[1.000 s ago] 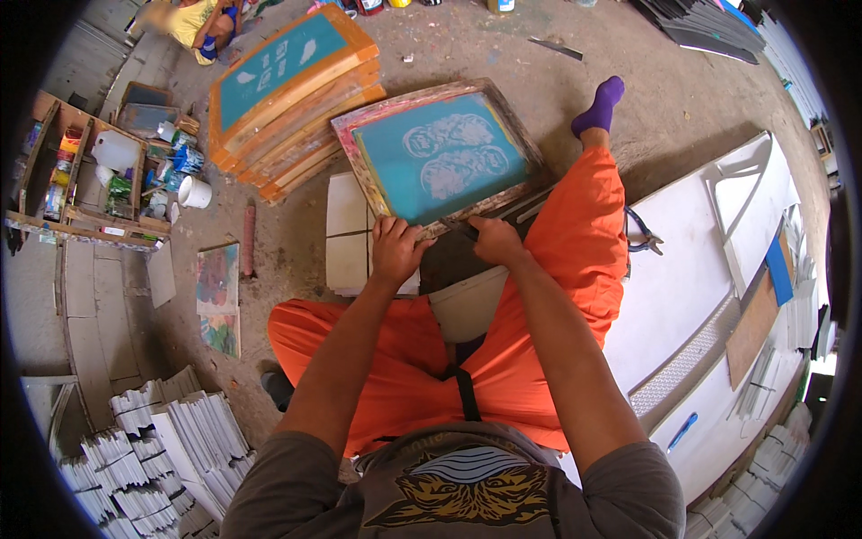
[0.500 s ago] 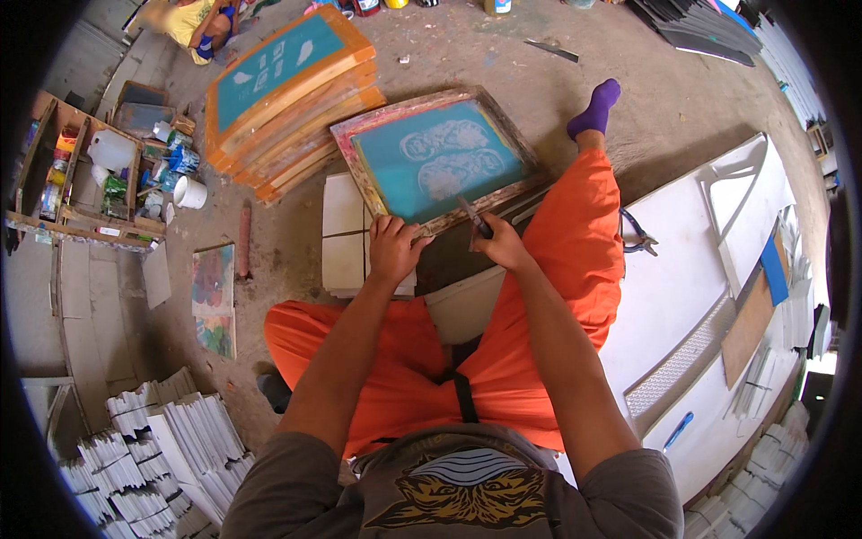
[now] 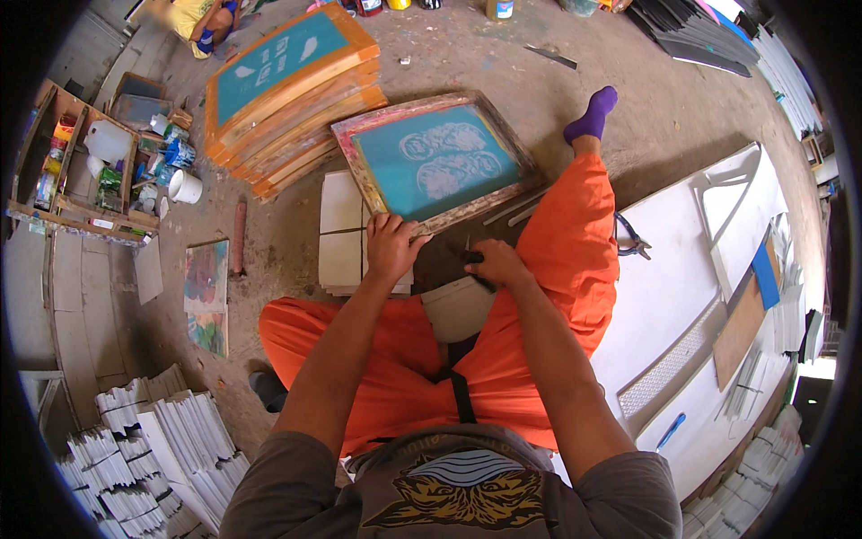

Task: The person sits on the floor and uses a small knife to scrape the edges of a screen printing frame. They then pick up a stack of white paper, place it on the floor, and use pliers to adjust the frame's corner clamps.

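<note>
wooden screen frame (image 3: 431,162) — left hand (image 3: 391,247) on its edge — right hand (image 3: 496,263) beside.

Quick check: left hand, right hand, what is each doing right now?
Left hand: grips the near edge of the wooden-framed teal printing screen.
Right hand: closed on a dark tool, kind unclear.

We cannot tell what our right hand (image 3: 496,263) grips; only a dark tip shows. At the frame's upper left a person (image 3: 199,18) is cut off. The crate's (image 3: 54,214) small containers are too small to identify.
</note>
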Tool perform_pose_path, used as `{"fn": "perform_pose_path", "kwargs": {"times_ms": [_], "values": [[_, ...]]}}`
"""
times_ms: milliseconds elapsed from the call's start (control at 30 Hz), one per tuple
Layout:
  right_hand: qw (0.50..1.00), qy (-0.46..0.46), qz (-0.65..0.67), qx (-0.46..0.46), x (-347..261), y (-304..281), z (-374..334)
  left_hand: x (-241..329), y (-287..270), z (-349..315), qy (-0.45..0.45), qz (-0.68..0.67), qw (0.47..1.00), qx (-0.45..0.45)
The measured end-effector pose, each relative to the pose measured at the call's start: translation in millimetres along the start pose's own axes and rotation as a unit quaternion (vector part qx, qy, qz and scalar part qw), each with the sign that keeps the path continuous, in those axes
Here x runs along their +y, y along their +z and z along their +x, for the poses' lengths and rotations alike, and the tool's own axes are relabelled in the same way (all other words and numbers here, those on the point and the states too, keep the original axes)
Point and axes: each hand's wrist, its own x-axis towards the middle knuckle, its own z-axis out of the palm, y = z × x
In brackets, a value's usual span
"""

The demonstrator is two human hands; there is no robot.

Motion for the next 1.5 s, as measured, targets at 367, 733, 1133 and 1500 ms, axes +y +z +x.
{"fn": "perform_pose_path", "kwargs": {"times_ms": [367,733,1133,1500], "values": [[0.951,0.076,0.298,0.016,-16.4,-17.5,-6.9,-7.1,-14.3,5.0,0.018,0.004,1.000,-0.009],[0.884,0.157,0.440,-0.021,-26.9,-1.3,15.5,-8.0,-11.9,-2.5,-0.018,-0.004,0.999,-0.029],[0.951,0.075,0.236,0.186,-20.5,35.8,26.9,-2.7,-17.9,5.3,-0.011,0.004,1.000,-0.028],[0.975,0.066,0.150,0.148,-27.8,32.0,19.9,-10.2,11.4,93.4,-0.015,0.012,0.975,-0.219]]}}
